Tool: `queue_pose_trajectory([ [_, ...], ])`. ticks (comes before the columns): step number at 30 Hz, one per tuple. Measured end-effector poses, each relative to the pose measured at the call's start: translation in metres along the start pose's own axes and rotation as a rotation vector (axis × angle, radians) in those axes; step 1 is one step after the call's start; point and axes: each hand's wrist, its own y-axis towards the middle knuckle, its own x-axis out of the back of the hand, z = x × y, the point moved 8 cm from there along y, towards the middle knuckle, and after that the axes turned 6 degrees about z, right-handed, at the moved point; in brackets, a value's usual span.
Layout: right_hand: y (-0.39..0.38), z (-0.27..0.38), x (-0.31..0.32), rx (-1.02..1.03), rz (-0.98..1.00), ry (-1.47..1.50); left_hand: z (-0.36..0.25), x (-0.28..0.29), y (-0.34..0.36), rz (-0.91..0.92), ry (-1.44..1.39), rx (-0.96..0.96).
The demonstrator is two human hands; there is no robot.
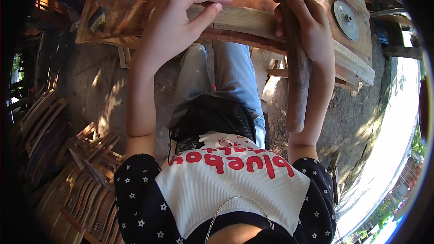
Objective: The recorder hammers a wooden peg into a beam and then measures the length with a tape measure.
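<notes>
- Right hand (pixel 311 27): fingers wrapped round a wooden handle (pixel 296 86) crossing the near edge of the tabletop (pixel 124 13).
- Left hand (pixel 181 11): fingers nearly pinched over the pale plank (pixel 251 16); cannot tell whether anything's held.
- Brush (pixel 96 20) far left; metal disc (pixel 342 23) right, near the right hand.

A big brown wooden bench (pixel 122 13) stands on a rough grey floor (pixel 86 90) with sunny spots. Behind its near left corner sits brown, slatted wooden furniture (pixel 88 199). Past its right edge, a white strip (pixel 379 153) shines brightly beside green leaves (pixel 386 221).
</notes>
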Motion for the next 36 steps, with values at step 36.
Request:
queue_pose_trajectory([
  [36,0.0,0.002,0.004,-0.049,-0.105,0.068,-0.009,-0.009,0.015,-0.025,-0.113,0.04],
])
